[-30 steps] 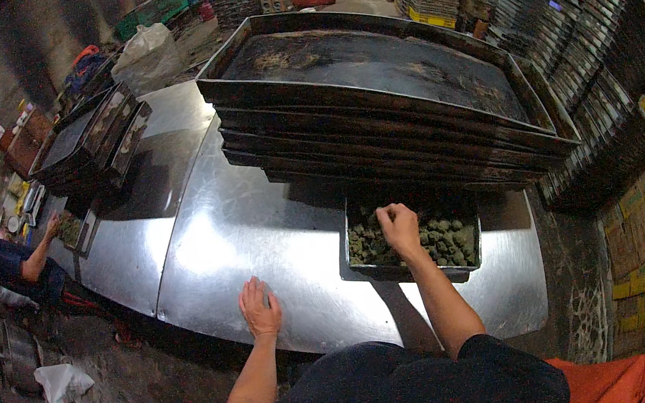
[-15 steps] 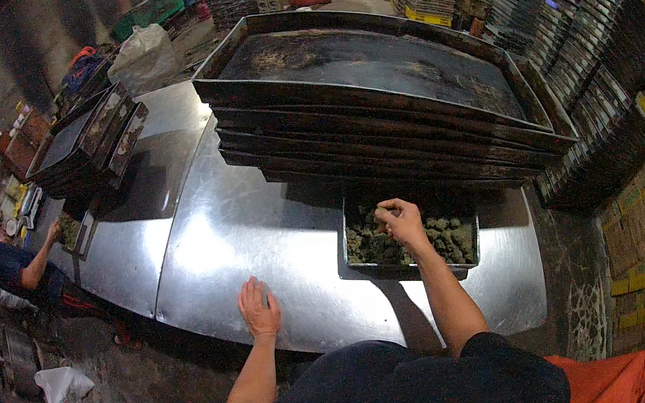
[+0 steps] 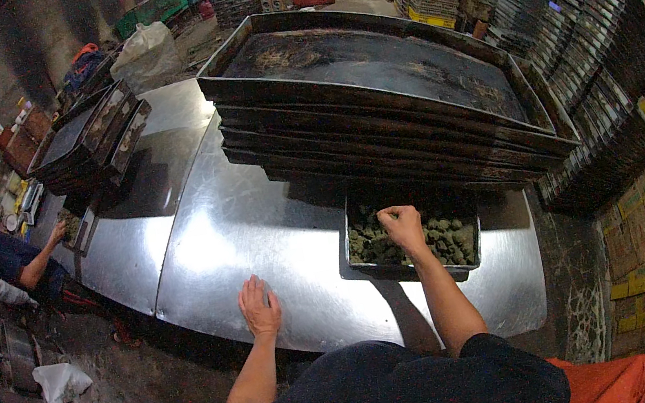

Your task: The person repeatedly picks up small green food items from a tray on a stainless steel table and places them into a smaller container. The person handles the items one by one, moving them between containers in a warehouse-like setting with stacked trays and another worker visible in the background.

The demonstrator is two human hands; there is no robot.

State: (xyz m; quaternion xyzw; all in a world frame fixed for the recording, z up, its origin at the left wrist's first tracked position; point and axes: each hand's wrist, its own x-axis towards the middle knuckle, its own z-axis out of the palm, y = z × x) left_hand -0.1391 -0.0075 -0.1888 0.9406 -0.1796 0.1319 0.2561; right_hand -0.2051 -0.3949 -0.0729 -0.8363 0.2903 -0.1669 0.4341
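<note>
My left hand [image 3: 259, 308] lies flat and open on the shiny metal table [image 3: 292, 276], its fingers stretched out and nothing in them. Over a dark rectangular tray [image 3: 386, 271] to the right, my right hand [image 3: 403, 229] has its fingers curled into a pinch. What sits between those fingertips is too hidden to make out. Many rough greenish-brown lumps [image 3: 448, 241] fill the tray, and my right hand partly covers them.
A tall stack of big dark metal trays [image 3: 369, 63] stands just beyond the lump tray. Smaller stacked trays [image 3: 87, 140] sit at the table's far left, where a co-worker [image 3: 17, 257] reaches to a small tray. More tray stacks [image 3: 596, 39] line the right side.
My right hand has curled its fingers tighter and dipped slightly; the lump that showed at its fingertips is no longer clearly visible. My left hand stays in place.
</note>
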